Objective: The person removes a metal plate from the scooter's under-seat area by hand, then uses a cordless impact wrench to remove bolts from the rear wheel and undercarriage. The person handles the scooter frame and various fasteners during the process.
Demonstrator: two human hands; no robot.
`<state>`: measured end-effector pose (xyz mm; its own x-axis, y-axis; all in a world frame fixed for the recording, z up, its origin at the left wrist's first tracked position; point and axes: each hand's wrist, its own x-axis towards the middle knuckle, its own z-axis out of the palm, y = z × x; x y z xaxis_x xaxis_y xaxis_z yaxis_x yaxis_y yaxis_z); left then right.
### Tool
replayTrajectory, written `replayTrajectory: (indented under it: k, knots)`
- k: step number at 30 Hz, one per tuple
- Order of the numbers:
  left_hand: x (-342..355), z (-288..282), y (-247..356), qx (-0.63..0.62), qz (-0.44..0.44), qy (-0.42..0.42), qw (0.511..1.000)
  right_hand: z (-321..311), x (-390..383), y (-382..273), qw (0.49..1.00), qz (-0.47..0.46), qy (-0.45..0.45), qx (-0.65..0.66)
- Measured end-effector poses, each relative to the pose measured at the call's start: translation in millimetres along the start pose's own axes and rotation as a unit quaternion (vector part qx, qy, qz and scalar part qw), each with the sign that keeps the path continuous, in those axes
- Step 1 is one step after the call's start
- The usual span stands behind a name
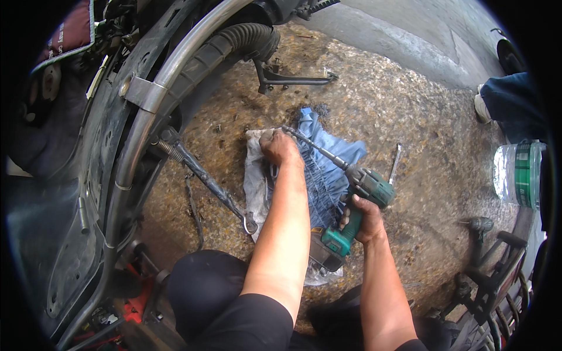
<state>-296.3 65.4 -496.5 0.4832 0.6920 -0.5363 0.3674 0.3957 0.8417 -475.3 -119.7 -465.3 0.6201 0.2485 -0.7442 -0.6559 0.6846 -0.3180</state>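
Observation:
My right hand [366, 221] is wrapped around the grip of a green cordless impact wrench [374, 186]. A long metal extension bar [325, 153] runs from its nose toward the upper left. At the bar's far end is my left hand [280, 146], its fingers closed; whatever they hold is hidden by the hand. Beneath both hands lie a blue cloth with a gathered, elastic part [328, 175] and a pale grimy rag [254, 175] on the stained floor. A metal spanner [396, 164] rests to the right of the cloth.
A motorbike's frame with a metal tube [137, 137] fills the left side, its side stand [208, 178] reaching toward the rag. A black bracket [293, 79] juts out above. On the right are a clear bucket [506, 172], another power tool [481, 224] and a person's blue-trousered leg [508, 105].

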Motion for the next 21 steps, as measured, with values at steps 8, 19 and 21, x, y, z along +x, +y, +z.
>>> replayTrajectory:
  k: [8,19,21]
  knots:
    - [-83,1,51,0.126,0.174,-0.212,0.953,11,2,2,0.998,0.007,0.022,-0.061]
    - [-97,-125,196,-0.056,0.604,-0.111,0.787,17,26,18,0.998,0.018,-0.055,0.020]
    - [-81,-145,180,0.029,0.646,-0.099,0.756,20,28,19,0.998,0.020,-0.058,0.019]
